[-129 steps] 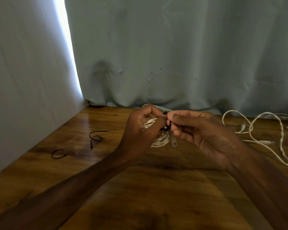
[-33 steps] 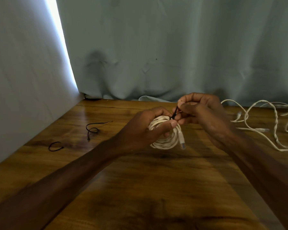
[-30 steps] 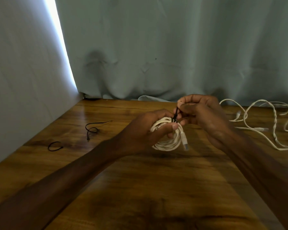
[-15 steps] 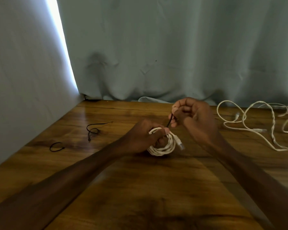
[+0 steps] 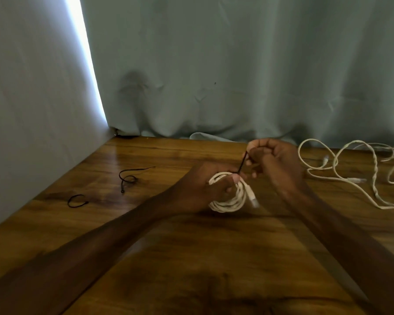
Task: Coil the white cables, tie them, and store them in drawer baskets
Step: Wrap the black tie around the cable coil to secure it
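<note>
A coiled white cable is held just above the wooden table, near its middle. My left hand grips the coil, thumb pressed on its top. A thin black tie runs up from the coil's top to my right hand, which pinches its free end and holds it taut. The cable's plug hangs at the coil's right side.
Loose white cables sprawl over the table's right side. Two spare black ties lie to the left, one farther back and one nearer the wall. A pale curtain hangs behind the table, and a wall stands at left.
My right hand has drawn the black tie up and away from the coil, pulling it tight. My left hand has lowered the coil toward the table.
</note>
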Demonstrator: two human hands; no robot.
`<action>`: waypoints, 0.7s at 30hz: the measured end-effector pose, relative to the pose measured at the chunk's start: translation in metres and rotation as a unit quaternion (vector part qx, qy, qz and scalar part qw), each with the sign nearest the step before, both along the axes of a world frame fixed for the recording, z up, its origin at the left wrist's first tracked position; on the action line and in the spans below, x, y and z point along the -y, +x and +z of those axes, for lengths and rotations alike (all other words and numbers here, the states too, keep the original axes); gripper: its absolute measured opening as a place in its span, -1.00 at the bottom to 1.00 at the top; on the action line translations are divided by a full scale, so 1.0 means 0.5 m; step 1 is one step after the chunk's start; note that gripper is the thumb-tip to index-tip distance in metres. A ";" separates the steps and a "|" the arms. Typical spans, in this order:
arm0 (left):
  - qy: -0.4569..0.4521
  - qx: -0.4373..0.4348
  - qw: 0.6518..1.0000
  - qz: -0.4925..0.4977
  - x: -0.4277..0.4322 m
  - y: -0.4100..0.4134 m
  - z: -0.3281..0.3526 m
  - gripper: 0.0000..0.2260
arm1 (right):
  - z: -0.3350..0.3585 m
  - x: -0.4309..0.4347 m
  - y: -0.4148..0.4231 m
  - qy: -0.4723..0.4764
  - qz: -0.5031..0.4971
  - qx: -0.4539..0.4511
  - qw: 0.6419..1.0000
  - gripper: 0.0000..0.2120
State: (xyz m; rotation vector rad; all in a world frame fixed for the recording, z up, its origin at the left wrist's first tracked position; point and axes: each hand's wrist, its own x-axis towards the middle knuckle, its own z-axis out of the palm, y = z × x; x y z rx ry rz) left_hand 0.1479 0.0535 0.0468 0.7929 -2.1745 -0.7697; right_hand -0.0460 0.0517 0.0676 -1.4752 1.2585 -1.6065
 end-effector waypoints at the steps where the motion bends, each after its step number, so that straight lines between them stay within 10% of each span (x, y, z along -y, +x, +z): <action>1: 0.000 0.018 1.000 -0.005 -0.017 -0.008 -0.004 -0.86 | 0.000 0.012 -0.009 0.029 -0.012 0.036 0.999 -0.85; 15: 0.087 -0.137 0.985 0.057 0.021 0.017 0.002 -0.78 | 0.006 -0.014 -0.009 0.158 0.238 0.035 0.958 -0.75; 21: 0.125 -0.117 0.984 0.057 0.015 0.017 0.004 -0.80 | 0.007 -0.020 -0.001 0.089 0.176 -0.007 0.980 -0.75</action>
